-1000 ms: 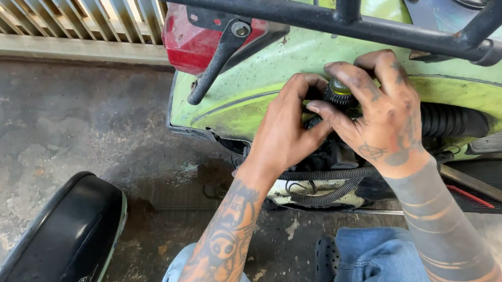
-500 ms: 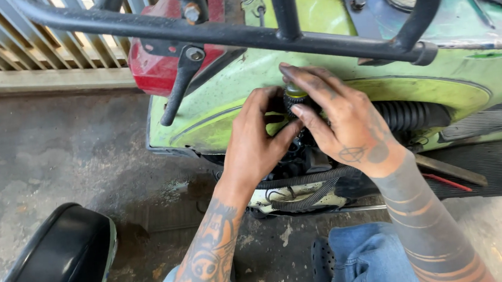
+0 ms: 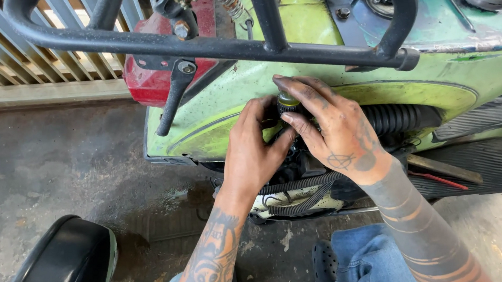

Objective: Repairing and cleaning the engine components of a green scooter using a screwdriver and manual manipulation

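Seemingly mid-job, both hands grip a small dark cap (image 3: 287, 100) on the green scooter body (image 3: 212, 117). The left hand (image 3: 255, 153) closes around its left side; the right hand (image 3: 332, 129) pinches its top. It remains seated, not yet off.

Head view, steeply downward, close.

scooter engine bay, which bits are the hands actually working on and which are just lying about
In hand:
left hand and right hand, on a small yellow-green capped part
black hoses just below

Lying about:
black seat on the floor
red tail light
black rack
ribbed black hose
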